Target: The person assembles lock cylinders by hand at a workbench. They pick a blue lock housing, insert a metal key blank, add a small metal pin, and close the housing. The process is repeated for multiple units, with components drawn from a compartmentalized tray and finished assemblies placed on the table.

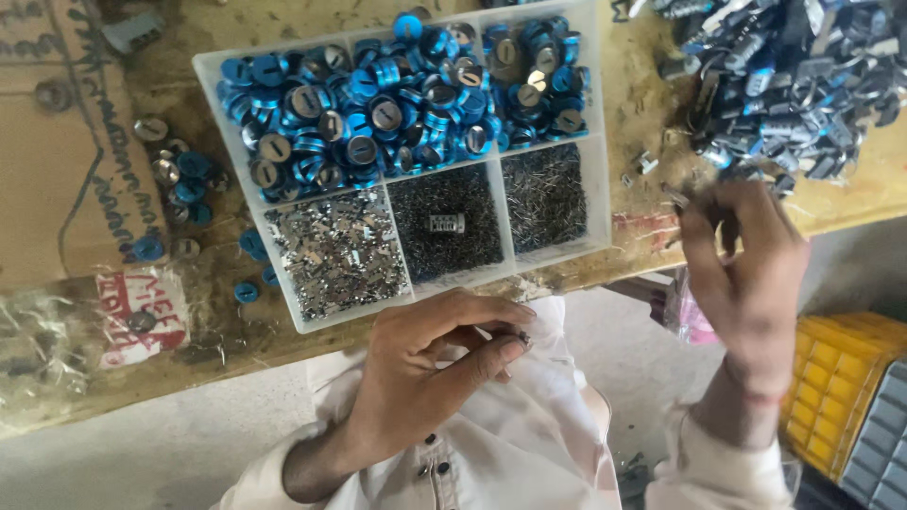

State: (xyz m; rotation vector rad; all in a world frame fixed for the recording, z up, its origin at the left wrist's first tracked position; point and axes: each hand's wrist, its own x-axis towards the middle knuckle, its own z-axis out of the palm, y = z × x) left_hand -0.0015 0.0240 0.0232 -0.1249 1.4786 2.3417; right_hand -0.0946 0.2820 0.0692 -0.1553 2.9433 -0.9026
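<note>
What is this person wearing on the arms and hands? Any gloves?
No gloves: both the left hand and right hand are bare. Pale, whitish sleeves cover the arms, the left one pushed back from the wrist. A thin reddish band circles the right wrist.

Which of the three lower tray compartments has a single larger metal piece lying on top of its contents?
The middle lower compartment of the clear plastic tray: a small ribbed silver cylinder lies on its dark fine pins. The lower left and lower right compartments hold only loose small parts.
</note>
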